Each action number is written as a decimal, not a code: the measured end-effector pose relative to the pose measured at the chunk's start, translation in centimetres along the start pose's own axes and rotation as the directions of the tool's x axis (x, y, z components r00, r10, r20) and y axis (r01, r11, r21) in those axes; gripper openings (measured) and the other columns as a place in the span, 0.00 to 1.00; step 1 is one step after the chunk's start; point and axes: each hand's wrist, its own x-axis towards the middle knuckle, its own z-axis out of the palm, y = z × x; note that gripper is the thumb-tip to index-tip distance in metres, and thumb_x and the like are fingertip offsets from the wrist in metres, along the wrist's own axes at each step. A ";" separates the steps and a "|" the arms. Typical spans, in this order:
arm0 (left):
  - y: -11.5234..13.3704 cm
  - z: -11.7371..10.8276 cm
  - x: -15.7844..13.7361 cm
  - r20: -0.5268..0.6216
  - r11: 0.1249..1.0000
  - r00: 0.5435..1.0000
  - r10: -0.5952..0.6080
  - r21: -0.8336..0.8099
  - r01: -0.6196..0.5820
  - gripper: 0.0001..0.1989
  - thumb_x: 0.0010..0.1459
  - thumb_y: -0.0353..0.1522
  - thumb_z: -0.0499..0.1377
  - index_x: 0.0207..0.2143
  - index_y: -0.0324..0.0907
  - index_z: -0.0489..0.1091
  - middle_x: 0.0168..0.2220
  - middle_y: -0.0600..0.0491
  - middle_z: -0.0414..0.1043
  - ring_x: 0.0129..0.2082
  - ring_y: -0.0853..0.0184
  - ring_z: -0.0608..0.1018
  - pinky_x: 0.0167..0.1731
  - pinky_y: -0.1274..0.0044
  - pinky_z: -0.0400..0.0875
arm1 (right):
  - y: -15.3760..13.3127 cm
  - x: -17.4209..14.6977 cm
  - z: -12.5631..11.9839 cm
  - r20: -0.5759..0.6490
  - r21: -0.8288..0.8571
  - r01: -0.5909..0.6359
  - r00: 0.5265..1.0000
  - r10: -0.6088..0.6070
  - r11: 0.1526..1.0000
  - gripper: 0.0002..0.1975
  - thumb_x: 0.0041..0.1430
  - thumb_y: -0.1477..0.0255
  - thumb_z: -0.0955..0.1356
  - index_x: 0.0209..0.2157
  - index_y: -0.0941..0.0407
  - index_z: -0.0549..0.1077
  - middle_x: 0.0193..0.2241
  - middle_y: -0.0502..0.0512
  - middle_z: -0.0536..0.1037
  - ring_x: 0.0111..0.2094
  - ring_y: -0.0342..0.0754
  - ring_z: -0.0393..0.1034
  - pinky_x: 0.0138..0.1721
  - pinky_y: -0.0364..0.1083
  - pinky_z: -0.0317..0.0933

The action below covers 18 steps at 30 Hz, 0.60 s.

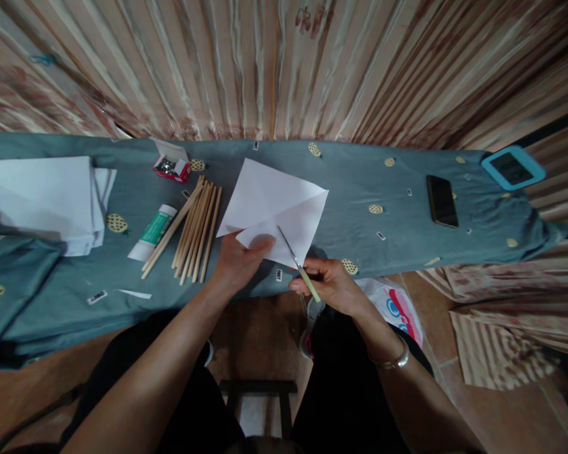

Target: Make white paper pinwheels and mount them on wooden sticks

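Observation:
My left hand [241,257] pinches the near left edge of a white sheet of paper [274,195], thumb on top. Crease lines cross the sheet, and a cut runs in from its near side toward the middle. In my right hand [329,280] is a pair of scissors [307,284] with pale green handles. The blade lies over the paper, its tip pointing to the sheet's middle. Left of the paper lie several wooden sticks [199,233] in a loose bundle.
A glue stick [155,232] lies beside the sticks. Behind it stands an open red box [173,167] of small metal pieces. A paper stack [38,195] is at left; a phone [442,200] and blue-framed device [514,167] at right. The table's near edge [265,290] is close to my legs.

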 end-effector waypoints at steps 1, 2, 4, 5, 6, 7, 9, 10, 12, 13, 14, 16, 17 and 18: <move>0.1 0.0 0.0 0.000 1.000 1.000 -0.008 -0.004 0.008 0.08 0.48 0.37 0.62 0.30 0.42 0.74 0.30 0.50 0.79 0.34 0.61 0.79 0.36 0.70 0.77 | -0.1 0.0 0.0 -0.002 -0.014 0.003 1.000 -0.003 1.000 0.17 0.50 0.61 0.75 0.40 0.56 0.81 0.22 0.46 0.72 0.23 0.39 0.60 0.25 0.39 0.56; 0.1 0.0 0.0 -0.001 1.000 1.000 -0.016 -0.010 0.016 0.09 0.47 0.37 0.62 0.30 0.42 0.75 0.31 0.49 0.79 0.34 0.61 0.79 0.36 0.70 0.77 | -0.2 0.0 0.0 -0.004 -0.028 0.009 1.000 -0.009 1.000 0.18 0.50 0.60 0.75 0.39 0.57 0.81 0.22 0.46 0.72 0.23 0.39 0.60 0.26 0.39 0.56; 0.2 0.1 -0.1 0.006 0.999 0.999 -0.042 -0.018 0.043 0.10 0.46 0.38 0.62 0.30 0.41 0.74 0.31 0.49 0.79 0.34 0.61 0.79 0.36 0.70 0.77 | -0.3 0.0 0.0 -0.005 -0.042 0.029 1.000 -0.029 0.999 0.18 0.50 0.60 0.75 0.39 0.57 0.81 0.23 0.47 0.73 0.24 0.40 0.62 0.26 0.39 0.56; 0.2 0.2 -0.2 0.014 0.998 0.998 -0.059 -0.016 0.059 0.10 0.46 0.38 0.62 0.30 0.41 0.74 0.31 0.49 0.78 0.34 0.61 0.79 0.36 0.70 0.76 | -0.2 0.1 0.0 -0.006 -0.044 0.038 0.999 -0.038 0.998 0.17 0.50 0.60 0.75 0.38 0.57 0.81 0.23 0.47 0.74 0.25 0.40 0.63 0.26 0.39 0.56; 0.3 0.2 -0.2 0.023 0.997 0.997 -0.076 -0.015 0.076 0.10 0.46 0.38 0.62 0.30 0.41 0.73 0.31 0.49 0.78 0.34 0.61 0.79 0.36 0.70 0.76 | -0.2 0.1 0.0 -0.010 -0.042 0.042 0.999 -0.043 0.998 0.17 0.50 0.60 0.75 0.38 0.57 0.81 0.24 0.48 0.74 0.25 0.41 0.64 0.26 0.39 0.57; 0.4 0.2 -0.3 0.024 0.996 0.996 -0.091 -0.014 0.091 0.11 0.45 0.38 0.62 0.29 0.41 0.73 0.32 0.49 0.78 0.34 0.61 0.78 0.36 0.71 0.76 | -0.1 0.1 -0.1 -0.010 -0.038 0.044 0.999 -0.044 0.998 0.17 0.50 0.60 0.75 0.37 0.58 0.81 0.24 0.48 0.75 0.26 0.41 0.65 0.27 0.39 0.57; 0.6 0.2 -0.4 0.019 0.994 0.994 -0.112 -0.011 0.112 0.11 0.45 0.38 0.62 0.29 0.42 0.73 0.32 0.49 0.78 0.34 0.62 0.78 0.36 0.71 0.76 | 0.1 0.2 -0.1 -0.008 -0.030 0.039 0.999 -0.039 0.999 0.16 0.51 0.60 0.75 0.37 0.58 0.81 0.24 0.48 0.75 0.26 0.42 0.66 0.27 0.40 0.59; 0.7 0.2 -0.4 0.016 0.993 0.993 -0.117 -0.008 0.117 0.10 0.44 0.38 0.62 0.29 0.42 0.73 0.32 0.49 0.78 0.33 0.62 0.78 0.36 0.71 0.76 | 0.2 0.2 -0.1 -0.008 -0.030 0.036 0.999 -0.037 0.999 0.16 0.51 0.60 0.75 0.36 0.57 0.81 0.24 0.48 0.75 0.26 0.42 0.66 0.27 0.40 0.59; 0.9 0.2 -0.4 0.023 0.993 0.993 -0.119 0.002 0.119 0.10 0.45 0.38 0.62 0.28 0.42 0.73 0.31 0.49 0.78 0.33 0.61 0.78 0.35 0.71 0.76 | 0.4 0.2 -0.1 -0.010 -0.032 0.035 0.999 -0.035 0.999 0.15 0.51 0.60 0.75 0.36 0.57 0.80 0.23 0.48 0.75 0.26 0.42 0.66 0.28 0.40 0.59; 1.0 0.1 -0.4 0.024 0.993 0.993 -0.117 0.008 0.117 0.10 0.45 0.38 0.61 0.28 0.42 0.73 0.31 0.49 0.78 0.33 0.61 0.78 0.35 0.71 0.76 | 0.4 0.2 -0.1 -0.013 -0.032 0.035 0.999 -0.036 0.999 0.15 0.51 0.61 0.75 0.35 0.57 0.80 0.23 0.47 0.75 0.26 0.41 0.66 0.27 0.40 0.59; 1.0 0.1 -0.5 0.025 0.993 0.993 -0.114 0.012 0.114 0.10 0.45 0.38 0.62 0.29 0.42 0.73 0.32 0.49 0.78 0.34 0.61 0.78 0.36 0.71 0.76 | 0.5 0.2 0.0 -0.015 -0.030 0.034 0.999 -0.035 0.999 0.14 0.51 0.61 0.75 0.35 0.57 0.80 0.23 0.47 0.74 0.25 0.41 0.66 0.27 0.39 0.59; 0.9 0.1 -0.5 0.022 0.993 0.993 -0.115 0.009 0.115 0.10 0.45 0.38 0.62 0.29 0.42 0.73 0.32 0.49 0.78 0.35 0.60 0.78 0.37 0.70 0.76 | 0.5 0.2 0.0 -0.019 -0.021 0.027 0.999 -0.027 0.999 0.14 0.51 0.61 0.75 0.34 0.57 0.80 0.22 0.47 0.74 0.24 0.40 0.65 0.26 0.39 0.58; 0.8 0.1 -0.5 0.019 0.993 0.993 -0.120 0.005 0.119 0.10 0.45 0.39 0.62 0.28 0.42 0.73 0.32 0.49 0.78 0.34 0.60 0.78 0.37 0.70 0.76 | 0.5 0.2 0.0 -0.019 -0.012 0.021 1.000 -0.021 1.000 0.14 0.51 0.60 0.75 0.33 0.57 0.80 0.22 0.47 0.74 0.24 0.40 0.65 0.26 0.39 0.58; 0.8 0.1 -0.5 0.017 0.992 0.992 -0.125 0.001 0.125 0.10 0.45 0.39 0.62 0.28 0.42 0.73 0.31 0.49 0.78 0.34 0.60 0.78 0.36 0.70 0.76 | 0.4 0.2 0.0 -0.019 -0.002 0.015 1.000 -0.015 1.000 0.14 0.50 0.60 0.75 0.33 0.57 0.80 0.22 0.47 0.74 0.24 0.40 0.65 0.26 0.39 0.58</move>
